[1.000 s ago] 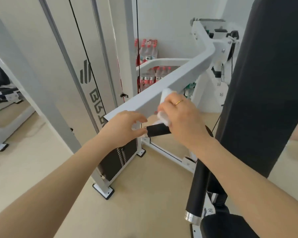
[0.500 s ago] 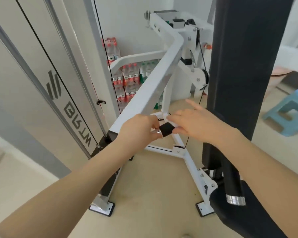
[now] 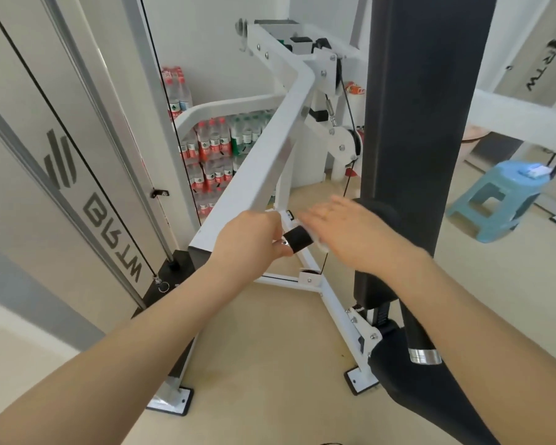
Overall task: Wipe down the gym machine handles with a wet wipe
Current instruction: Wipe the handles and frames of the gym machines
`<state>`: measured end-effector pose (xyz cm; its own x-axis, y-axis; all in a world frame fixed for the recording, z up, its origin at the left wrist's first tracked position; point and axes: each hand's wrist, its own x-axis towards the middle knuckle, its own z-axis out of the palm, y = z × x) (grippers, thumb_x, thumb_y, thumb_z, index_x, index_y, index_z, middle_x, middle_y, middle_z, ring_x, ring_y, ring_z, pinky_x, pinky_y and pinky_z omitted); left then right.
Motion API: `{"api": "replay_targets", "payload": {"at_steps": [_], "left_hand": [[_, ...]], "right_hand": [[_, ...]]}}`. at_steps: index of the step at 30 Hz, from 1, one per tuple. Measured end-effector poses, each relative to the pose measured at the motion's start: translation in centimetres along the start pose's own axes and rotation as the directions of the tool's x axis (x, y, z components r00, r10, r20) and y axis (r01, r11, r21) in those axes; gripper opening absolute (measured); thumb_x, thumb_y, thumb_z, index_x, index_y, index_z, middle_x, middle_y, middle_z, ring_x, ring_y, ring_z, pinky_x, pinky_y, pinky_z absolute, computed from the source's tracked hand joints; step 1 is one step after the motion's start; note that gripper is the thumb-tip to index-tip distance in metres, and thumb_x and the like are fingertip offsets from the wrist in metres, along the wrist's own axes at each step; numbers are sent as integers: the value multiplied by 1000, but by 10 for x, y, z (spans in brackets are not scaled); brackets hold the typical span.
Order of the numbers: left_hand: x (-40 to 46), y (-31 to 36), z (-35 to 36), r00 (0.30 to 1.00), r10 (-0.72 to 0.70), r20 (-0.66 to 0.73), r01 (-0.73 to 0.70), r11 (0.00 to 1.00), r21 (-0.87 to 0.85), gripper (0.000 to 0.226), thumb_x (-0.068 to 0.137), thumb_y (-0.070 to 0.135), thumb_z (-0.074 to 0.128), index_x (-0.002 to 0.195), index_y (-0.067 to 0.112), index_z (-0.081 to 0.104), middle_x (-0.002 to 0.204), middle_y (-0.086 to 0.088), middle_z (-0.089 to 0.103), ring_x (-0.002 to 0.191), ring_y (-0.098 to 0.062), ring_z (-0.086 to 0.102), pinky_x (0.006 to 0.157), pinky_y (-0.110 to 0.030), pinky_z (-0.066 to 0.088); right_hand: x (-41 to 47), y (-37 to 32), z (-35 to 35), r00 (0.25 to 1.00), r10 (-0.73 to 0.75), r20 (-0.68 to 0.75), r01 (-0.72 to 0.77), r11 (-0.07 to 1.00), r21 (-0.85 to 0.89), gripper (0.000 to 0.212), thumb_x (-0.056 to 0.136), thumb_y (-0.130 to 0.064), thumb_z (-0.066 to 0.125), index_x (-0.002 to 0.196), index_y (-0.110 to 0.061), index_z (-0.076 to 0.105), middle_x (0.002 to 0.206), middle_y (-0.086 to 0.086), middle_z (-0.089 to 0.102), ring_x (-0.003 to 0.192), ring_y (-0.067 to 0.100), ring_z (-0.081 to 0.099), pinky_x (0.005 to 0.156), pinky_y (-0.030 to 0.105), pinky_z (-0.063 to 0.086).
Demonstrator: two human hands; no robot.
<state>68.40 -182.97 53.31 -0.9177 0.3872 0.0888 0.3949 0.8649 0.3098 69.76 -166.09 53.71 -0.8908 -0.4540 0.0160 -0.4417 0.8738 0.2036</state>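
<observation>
Left hand: the left hand [image 3: 252, 239] is curled round the near end of the black handle [image 3: 297, 239], beside its chrome cap; the handle is held in its grip.
Right hand: the right hand [image 3: 350, 234] is blurred, with fingers stretched flat over the far end of the handle; nothing is clasped.
Wipe: a scrap of white wipe [image 3: 318, 240] is seen under the right palm, against the handle.
Handle: it is found below the sloping white arm [image 3: 267, 165] of the machine.
Surroundings: a blue stool [image 3: 495, 200] is seen on the floor at right; bottled water [image 3: 212, 149] is stacked behind.
</observation>
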Motion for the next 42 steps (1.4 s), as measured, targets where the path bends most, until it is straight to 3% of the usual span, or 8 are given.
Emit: {"api": "replay_targets", "payload": {"at_steps": [4, 10, 17, 22, 25, 30, 35, 42], "left_hand": [[2, 4, -3, 999, -12, 39, 11, 1000, 17, 30, 83, 34, 65, 97, 9, 58, 93, -5, 62, 82, -23, 53, 68, -29, 39], [2, 17, -12, 995, 22, 94, -39, 983, 179, 27, 85, 30, 63, 105, 14, 54, 103, -4, 64, 89, -22, 59, 79, -34, 50], [14, 40, -3, 995, -20, 95, 18, 1000, 16, 69, 78, 44, 65, 137, 24, 35, 123, 0, 56, 113, -21, 50, 92, -38, 45], [18, 59, 15, 999, 47, 17, -46, 997, -58, 57, 84, 31, 56, 137, 20, 39, 129, -2, 53, 116, -23, 48, 96, -37, 42], [21, 66, 25, 986, 120, -116, -118, 993, 25, 43, 85, 22, 46, 126, 14, 54, 122, -7, 59, 104, -30, 57, 85, -34, 42], [24, 79, 49, 956, 153, -251, -118, 982, 149, 46, 80, 18, 46, 125, 15, 57, 122, -6, 61, 104, -33, 60, 87, -46, 46], [25, 93, 74, 940, 91, -330, -46, 989, 141, 55, 71, 5, 56, 126, 3, 55, 128, -12, 58, 113, -32, 58, 96, -48, 42], [25, 106, 82, 906, 60, -418, 76, 951, 301, 53, 69, -3, 57, 122, 4, 58, 129, -18, 56, 119, -41, 50, 95, -51, 43]], "right_hand": [[9, -10, 4, 994, -103, 32, 103, 995, 2, 46, 93, -11, 40, 137, -21, 33, 136, -2, 47, 129, 16, 41, 115, 34, 6], [-25, 52, 10, 938, 344, -43, -341, 938, 59, 41, 91, -27, 53, 130, -22, 40, 129, 2, 53, 120, 20, 49, 111, 39, 25], [-8, 24, 8, 996, 53, -78, -50, 998, 40, 45, 93, -36, 40, 132, -13, 38, 130, 5, 49, 120, 22, 45, 105, 39, 29], [-30, 70, 6, 968, 252, -17, -249, 964, 91, 50, 94, -54, 29, 115, -14, 50, 101, 3, 58, 93, 21, 57, 80, 33, 41], [-45, 91, 8, 921, 312, 232, -389, 760, 521, 37, 97, -48, 28, 96, -18, 51, 75, -5, 51, 73, 11, 53, 64, 23, 41], [-20, 87, 7, 959, 187, 213, -278, 482, 831, 33, 98, -34, 39, 111, -10, 57, 103, 12, 62, 96, 26, 59, 84, 38, 47], [-48, 109, 23, 957, 115, 266, -289, 333, 898, 27, 97, -31, 42, 114, -16, 56, 96, -3, 59, 89, 8, 55, 73, 18, 43], [-59, 124, 31, 932, -17, 362, -346, 256, 903, 37, 96, -44, 37, 104, -17, 61, 96, 1, 69, 84, 12, 68, 82, 21, 51]]}}
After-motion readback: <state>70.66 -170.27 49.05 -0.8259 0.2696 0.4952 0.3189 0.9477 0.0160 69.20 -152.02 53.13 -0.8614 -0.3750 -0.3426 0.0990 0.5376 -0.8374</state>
